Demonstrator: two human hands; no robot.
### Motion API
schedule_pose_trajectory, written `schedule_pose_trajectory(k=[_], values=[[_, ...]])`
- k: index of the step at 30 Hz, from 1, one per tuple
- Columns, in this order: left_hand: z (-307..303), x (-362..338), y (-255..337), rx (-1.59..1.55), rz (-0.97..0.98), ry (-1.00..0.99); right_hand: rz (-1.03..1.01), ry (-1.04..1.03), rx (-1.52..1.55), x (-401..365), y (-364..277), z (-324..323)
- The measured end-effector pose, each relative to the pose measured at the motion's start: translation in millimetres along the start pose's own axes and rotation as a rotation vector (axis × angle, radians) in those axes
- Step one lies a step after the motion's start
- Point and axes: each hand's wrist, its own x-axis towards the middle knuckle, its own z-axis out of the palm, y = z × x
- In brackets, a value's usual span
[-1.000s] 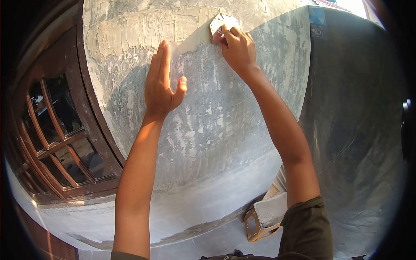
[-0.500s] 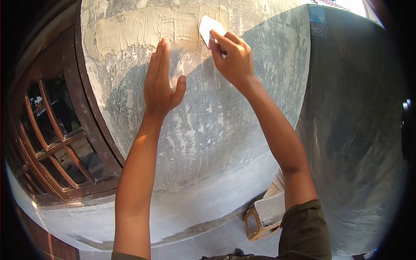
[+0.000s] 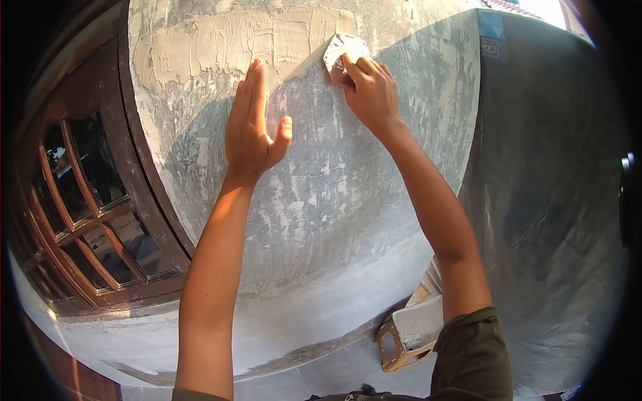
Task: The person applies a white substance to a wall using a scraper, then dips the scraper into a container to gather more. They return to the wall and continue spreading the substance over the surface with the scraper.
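Note:
My right hand [image 3: 374, 90] pinches a putty scraper [image 3: 344, 50] by its pinkish lower part. The scraper's pale, putty-smeared blade tilts close over the wall, by the right end of a band of wet beige putty [image 3: 221, 43]. To the left, my left hand [image 3: 254, 127] is stretched out on the wall [image 3: 301, 154], fingers straight and together, thumb apart. Its fingertips reach the lower edge of the putty band, and it grips nothing. A small blurred patch lies beside those fingertips.
A brown wooden window frame [image 3: 150, 154] with glass panes borders the wall on the left. On the right hangs a large dark sheet [image 3: 548, 200]. Low down, a pale grey container [image 3: 418, 324] rests on a yellowish stool [image 3: 394, 354] over the tiled floor [image 3: 301, 384].
My right hand has shifted slightly down and right with the scraper. The blade has turned, showing a putty-smeared face instead of a bright white one. My left hand stays almost in place.

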Motion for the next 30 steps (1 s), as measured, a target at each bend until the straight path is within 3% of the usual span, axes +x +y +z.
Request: schedule_pose_trajectory(k=[7,15,20,30], values=[[0.0,-1.3,-1.9,0.001,0.008,-0.002,0.050,-0.096,0.227,-47.7,-54.7,-22.0],[0.2,-0.8,-0.7,0.026,0.010,-0.015,-0.039,0.216,0.086,42.5,3.3,-2.2],[0.3,0.0,0.1,-0.004,0.002,-0.006,-0.105,0.191,-0.004,39.5,17.9,10.3],[-0.1,0.2,0.8,0.007,0.012,-0.008,-0.061,-0.025,0.148,-51.4,-42.7,-24.8]])
